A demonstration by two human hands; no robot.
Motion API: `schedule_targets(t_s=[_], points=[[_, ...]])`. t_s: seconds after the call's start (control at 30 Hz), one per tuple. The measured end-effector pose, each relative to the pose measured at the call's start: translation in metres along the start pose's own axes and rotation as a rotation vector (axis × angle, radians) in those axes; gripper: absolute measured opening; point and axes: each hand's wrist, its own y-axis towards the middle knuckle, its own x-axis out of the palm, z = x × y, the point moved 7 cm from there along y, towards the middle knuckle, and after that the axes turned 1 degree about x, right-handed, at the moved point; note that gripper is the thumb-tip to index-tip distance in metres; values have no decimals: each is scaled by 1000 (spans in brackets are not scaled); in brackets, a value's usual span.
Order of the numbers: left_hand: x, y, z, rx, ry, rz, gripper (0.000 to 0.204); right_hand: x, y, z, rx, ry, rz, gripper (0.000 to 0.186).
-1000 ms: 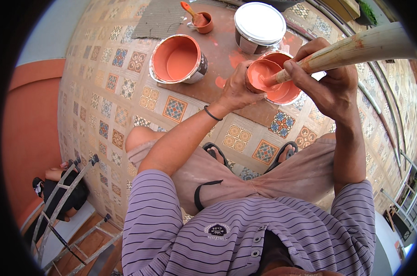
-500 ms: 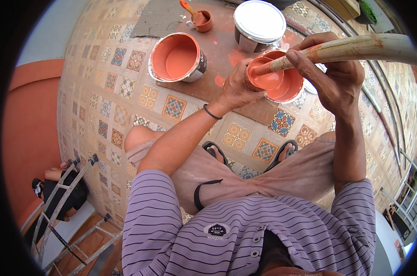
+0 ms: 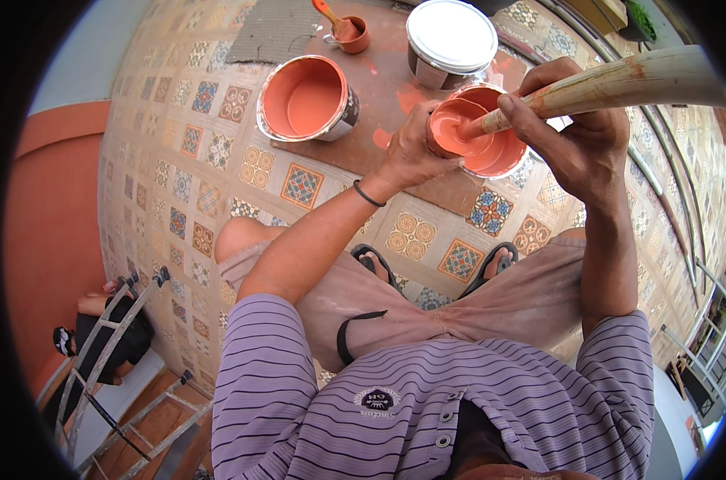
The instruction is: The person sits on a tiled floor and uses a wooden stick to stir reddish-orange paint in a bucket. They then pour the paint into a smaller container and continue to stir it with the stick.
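My left hand grips a small cup of orange paint, tilted toward me, at the near edge of an open paint bucket with orange paint inside. A long pale wooden stick is pinched between the thumb and fingers of my right hand. Its orange-stained tip dips into the paint in the cup. Part of the bucket is hidden behind the cup and the hands. Left of them stands a larger bucket partly filled with orange paint.
A white-lidded bucket and a small pot holding an orange-handled brush stand on a paint-spotted brown board. A metal ladder and another person are at lower left. Long pipes lie at right.
The stick's tip has shifted slightly right within the cup, and its upper end has tilted upward in the picture. Both hands keep their holds.
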Motion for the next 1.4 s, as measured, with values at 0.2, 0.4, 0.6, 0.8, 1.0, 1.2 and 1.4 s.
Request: schedule_targets(t_s=[0.2, 0.4, 0.6, 0.8, 1.0, 1.2, 1.4], points=[[-2, 1, 6, 42, 83, 23, 101, -3, -1, 19, 280, 170, -35, 21], [-1, 2, 5, 34, 57, 33, 103, -6, -4, 11, 197, 63, -276, 27], [0, 1, 5, 4, 30, 25, 102, -2, -5, 5, 3, -31, -217, 24], [-2, 3, 11, 38, 26, 20, 102, -10, -3, 6, 187, -119, -228, 19], [-4, 2, 19, 9, 78, 21, 99, -7, -3, 6, 214, -45, -111, 17], [-4, 3, 26, 20, 131, 33, 99, -7, -7, 14, 270, -39, -123, 17], [-5, 2, 23, 12, 119, 15, 99, -7, -7, 10, 304, 158, -72, 7]])
